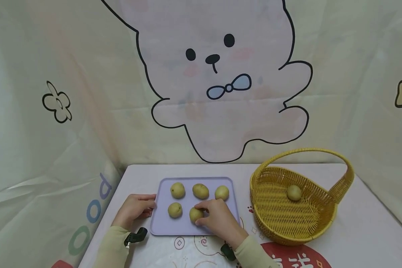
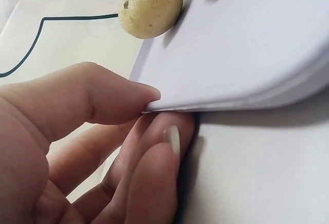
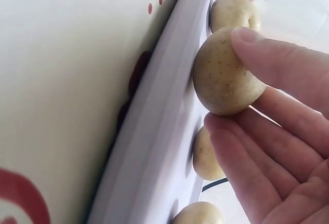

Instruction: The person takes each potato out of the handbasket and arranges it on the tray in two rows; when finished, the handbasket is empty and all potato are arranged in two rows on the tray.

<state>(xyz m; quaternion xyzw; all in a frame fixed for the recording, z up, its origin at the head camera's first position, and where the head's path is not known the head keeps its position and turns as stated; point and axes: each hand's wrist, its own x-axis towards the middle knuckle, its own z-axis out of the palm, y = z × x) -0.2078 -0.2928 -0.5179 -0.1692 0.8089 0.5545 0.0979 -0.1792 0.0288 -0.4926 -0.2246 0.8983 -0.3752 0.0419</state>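
A lavender rectangular tray (image 1: 160, 224) lies on the table with several small yellow-brown potatoes on it. At its left edge is my left hand (image 1: 134, 210); in the left wrist view the thumb (image 2: 136, 98) rests on the rim and fingers lie beneath, pinching it. My right hand (image 1: 221, 219) reaches over the tray's front right part. Between its thumb and fingers it holds a potato (image 3: 223, 75), in the front row. Another front-row potato (image 1: 175, 210) sits to the left. Behind, a row holds a left potato (image 1: 178, 190), a middle potato (image 1: 200, 191) and a right potato (image 1: 222, 192).
Right of the tray stands a yellow woven basket (image 1: 281, 227) with a tall arched handle (image 1: 308, 150). One potato (image 1: 294, 192) lies inside it. The white table (image 1: 142, 173) has printed drawings, and a curtain with a cartoon bear (image 1: 217, 123) hangs behind.
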